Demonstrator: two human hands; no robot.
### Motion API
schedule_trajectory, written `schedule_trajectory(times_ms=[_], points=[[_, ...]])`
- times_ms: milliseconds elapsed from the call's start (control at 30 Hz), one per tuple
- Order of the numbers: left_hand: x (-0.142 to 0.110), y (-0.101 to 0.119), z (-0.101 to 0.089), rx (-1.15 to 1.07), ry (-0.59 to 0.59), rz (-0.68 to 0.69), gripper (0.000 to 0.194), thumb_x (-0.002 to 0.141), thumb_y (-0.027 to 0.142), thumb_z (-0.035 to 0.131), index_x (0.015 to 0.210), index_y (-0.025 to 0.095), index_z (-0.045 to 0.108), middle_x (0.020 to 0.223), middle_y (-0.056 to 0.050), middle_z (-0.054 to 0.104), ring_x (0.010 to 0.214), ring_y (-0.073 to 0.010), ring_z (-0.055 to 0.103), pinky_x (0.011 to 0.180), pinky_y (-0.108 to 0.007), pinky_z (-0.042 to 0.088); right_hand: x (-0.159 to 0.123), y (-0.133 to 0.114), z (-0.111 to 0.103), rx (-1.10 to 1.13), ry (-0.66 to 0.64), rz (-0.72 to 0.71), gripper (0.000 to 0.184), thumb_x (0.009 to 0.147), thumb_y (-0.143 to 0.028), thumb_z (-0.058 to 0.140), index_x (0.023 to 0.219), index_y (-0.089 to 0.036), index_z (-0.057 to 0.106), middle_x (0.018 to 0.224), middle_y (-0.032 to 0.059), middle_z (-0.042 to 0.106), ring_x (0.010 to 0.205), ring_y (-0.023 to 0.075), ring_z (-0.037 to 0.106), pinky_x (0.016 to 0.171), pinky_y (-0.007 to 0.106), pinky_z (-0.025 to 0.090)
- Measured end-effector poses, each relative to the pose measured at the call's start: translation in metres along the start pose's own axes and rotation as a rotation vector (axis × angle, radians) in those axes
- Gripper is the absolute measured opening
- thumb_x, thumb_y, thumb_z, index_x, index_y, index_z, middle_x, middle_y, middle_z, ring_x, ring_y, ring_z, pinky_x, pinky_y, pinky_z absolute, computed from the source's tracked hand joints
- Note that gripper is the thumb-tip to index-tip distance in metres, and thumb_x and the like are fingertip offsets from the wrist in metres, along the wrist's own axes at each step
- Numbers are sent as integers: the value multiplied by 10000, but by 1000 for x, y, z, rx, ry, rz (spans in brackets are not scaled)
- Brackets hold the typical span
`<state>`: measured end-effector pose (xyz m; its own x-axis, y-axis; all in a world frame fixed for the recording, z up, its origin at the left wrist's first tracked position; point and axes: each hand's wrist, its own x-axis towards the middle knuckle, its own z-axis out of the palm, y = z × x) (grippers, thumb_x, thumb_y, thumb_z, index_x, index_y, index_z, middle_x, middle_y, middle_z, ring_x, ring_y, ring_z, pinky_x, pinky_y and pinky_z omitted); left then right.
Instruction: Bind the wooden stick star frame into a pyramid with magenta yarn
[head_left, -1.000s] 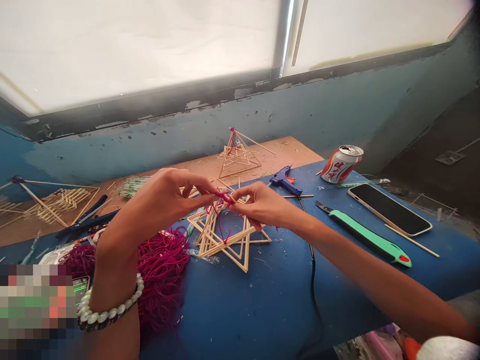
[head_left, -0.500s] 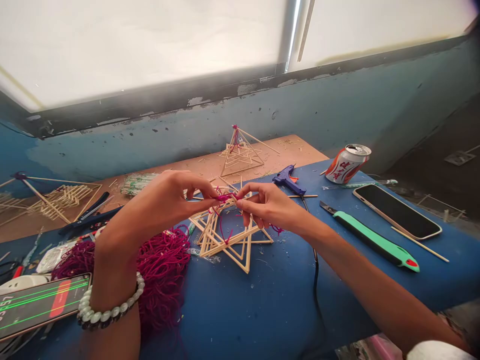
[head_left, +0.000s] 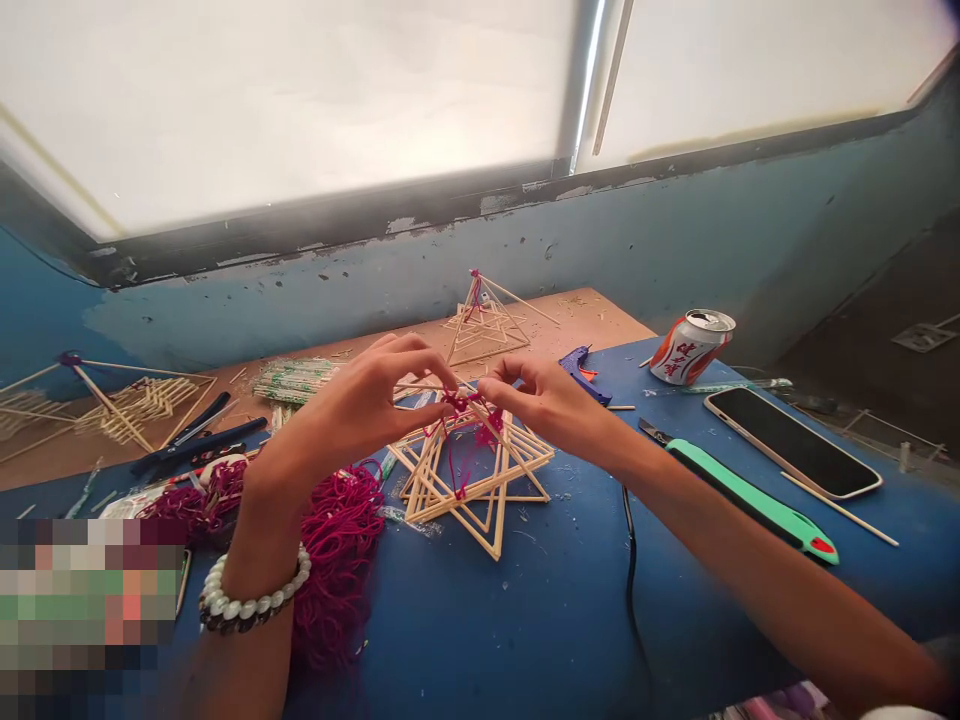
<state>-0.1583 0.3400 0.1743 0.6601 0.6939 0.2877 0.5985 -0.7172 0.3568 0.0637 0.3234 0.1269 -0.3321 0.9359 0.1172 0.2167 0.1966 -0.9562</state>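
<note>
My left hand (head_left: pixel 375 395) pinches magenta yarn (head_left: pixel 463 402) between thumb and forefinger, above a star-shaped frame of thin wooden sticks (head_left: pixel 495 548). Close by on the right, the thumb and bent fingers of my right hand (head_left: pixel 536 400) are closed on the same yarn, near the frame's far side. Strands hang from between the hands, one running down to a knot (head_left: pixel 460 493) on the front sticks. What lies right under the fingertips is partly hidden. A big heap of loose magenta yarn (head_left: pixel 337 560) lies beside my left forearm.
A glue gun (head_left: pixel 581 372), drink can (head_left: pixel 691 347), green utility knife (head_left: pixel 750 500), phone (head_left: pixel 795 440) and single stick (head_left: pixel 840 510) lie to the right. Pliers (head_left: pixel 199 440), bundled sticks (head_left: pixel 292 382) and a stick frame (head_left: pixel 124 410) are left. Another stick pyramid (head_left: pixel 487 320) stands behind.
My hands have drawn slightly apart, with the right one moving right. More magenta yarn shows spread between and below them. The view has shifted a little.
</note>
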Motion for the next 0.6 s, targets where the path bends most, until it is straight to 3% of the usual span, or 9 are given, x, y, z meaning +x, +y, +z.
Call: schedule_trajectory(times_ms=[200,300,433,600], points=[[4,1,11,-121,-47,-40,537,834,483,736,1287,241,576,1259,-45,669,1145,-199,624,992,-342,489,14,-25,-17,129,-12,-68,394,838,-516,702,749,-170,536,597,-42,494,544,68,438,528,223,362],[6,-1,17,-141,-72,-44,451,848,454,731,1228,236,626,1197,-34,708,1096,-191,657,965,-328,505,16,-39,-22,142,-34,-87,366,842,-507,712,819,-163,587,514,-66,457,471,58,383,478,220,324],[7,-3,20,-87,-69,-59,341,868,434,712,1150,244,692,1149,-28,739,1069,-207,675,932,-335,512,18,-54,-28,158,-121,-101,354,851,-481,718,931,-141,663,490,-96,333,434,42,232,411,236,159],[8,1,22,-44,-48,-53,295,875,453,701,1076,239,734,1056,-32,760,1013,-211,683,886,-329,512,24,-64,-33,187,-85,-142,302,886,-447,682,856,-147,670,533,-83,261,468,48,181,426,260,98]])
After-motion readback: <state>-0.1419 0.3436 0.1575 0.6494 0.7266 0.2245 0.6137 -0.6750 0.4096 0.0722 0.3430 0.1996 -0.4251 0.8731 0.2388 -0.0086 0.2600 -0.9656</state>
